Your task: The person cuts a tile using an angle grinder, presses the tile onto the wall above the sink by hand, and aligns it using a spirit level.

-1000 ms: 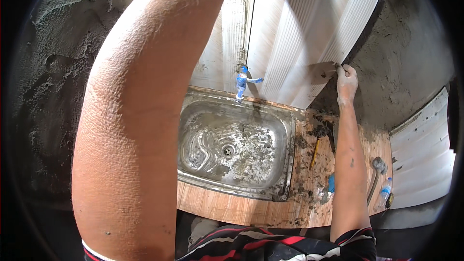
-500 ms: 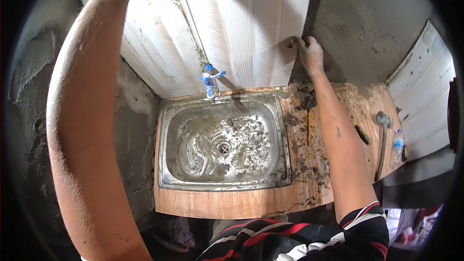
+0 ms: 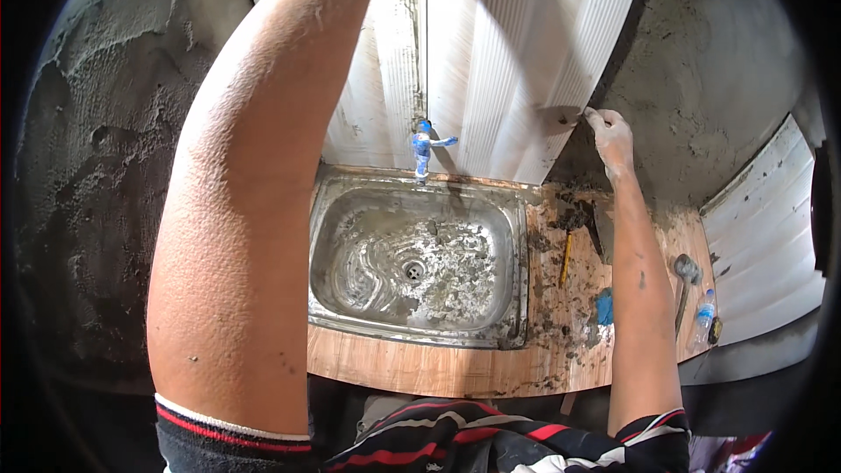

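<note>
My left forearm (image 3: 254,210) rises up the left side of the picture and leaves it at the top, so my left hand is hidden. My right hand (image 3: 611,136) reaches to the right edge of the white ribbed wall panel (image 3: 517,52). Its fingers are closed on what looks like a small trowel (image 3: 561,114), whose dark blade lies flat against the panel's lower right edge. Bare rough cement wall (image 3: 701,79) begins right beside that edge.
Below the panel a mortar-spattered steel sink (image 3: 420,263) with a blue tap (image 3: 423,147) sits in a wooden counter (image 3: 420,368). Right of it lie mortar clumps, a yellow-handled tool (image 3: 567,258), a blue object (image 3: 604,307), a hammer (image 3: 683,273) and a plastic bottle (image 3: 703,315).
My head has swung, shifting the whole view. My right hand stays at the panel's right edge and my left arm stays raised.
</note>
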### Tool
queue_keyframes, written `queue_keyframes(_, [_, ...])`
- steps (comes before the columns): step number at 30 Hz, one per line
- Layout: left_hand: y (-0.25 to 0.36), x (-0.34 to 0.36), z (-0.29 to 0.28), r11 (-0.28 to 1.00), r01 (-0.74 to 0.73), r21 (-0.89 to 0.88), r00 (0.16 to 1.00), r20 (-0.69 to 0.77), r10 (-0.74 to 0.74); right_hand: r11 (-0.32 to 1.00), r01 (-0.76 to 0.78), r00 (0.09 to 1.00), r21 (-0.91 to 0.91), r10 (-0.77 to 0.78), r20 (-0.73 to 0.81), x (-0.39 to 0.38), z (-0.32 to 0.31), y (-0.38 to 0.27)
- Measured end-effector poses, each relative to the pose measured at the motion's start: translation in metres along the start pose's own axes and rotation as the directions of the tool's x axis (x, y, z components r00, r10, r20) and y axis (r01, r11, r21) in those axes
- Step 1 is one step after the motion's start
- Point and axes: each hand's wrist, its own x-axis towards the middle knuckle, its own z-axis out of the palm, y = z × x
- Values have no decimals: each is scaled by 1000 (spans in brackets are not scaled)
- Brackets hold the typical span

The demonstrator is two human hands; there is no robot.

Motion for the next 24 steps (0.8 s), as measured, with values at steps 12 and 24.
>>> queue_keyframes(12, [-20, 9, 17, 979, -138, 150, 986, -71, 150, 976, 39, 987, -215, -71, -142, 17, 54, 18])
queue_keyframes(24, [9, 1, -18, 996, -91, -9, 977, 191, 91, 964, -82, 996, 251, 83, 6, 14, 53, 31])
